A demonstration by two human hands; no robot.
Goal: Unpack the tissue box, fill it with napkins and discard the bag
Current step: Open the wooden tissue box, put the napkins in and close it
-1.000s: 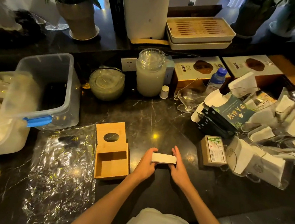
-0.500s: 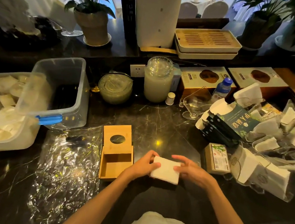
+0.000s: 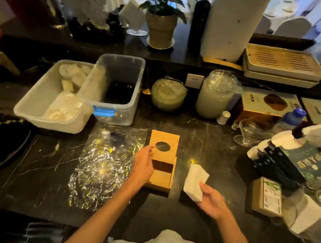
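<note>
Your right hand pinched a stack of napkins at its near corner, thumb on top and fingers curled beneath, holding it just above the counter at about 5 o'clock from the wooden box. The stack looked light and soft: its free end rose toward 12 o'clock and seemed ready to sag or fan apart, so a grip across the middle of both long edges would likely have held the sheets together better than that corner pinch. Its long axis ran roughly from 6 to 12 o'clock, tipped slightly right.

Your left hand rested against the box's left side, fingers loosely spread and not closed on anything, the fingertips near the round hole in the lid. The box looked stiff and fairly light, likely to slide on the polished stone unless you steadied it. It lay flat with its long axis toward 12 o'clock, the lid slid to the far end and the open cavity nearest you. The stack and the box were near but apart.

The crinkled clear bag lay flat at 9 o'clock from the box, just beside it, thin and slippery-looking.
</note>
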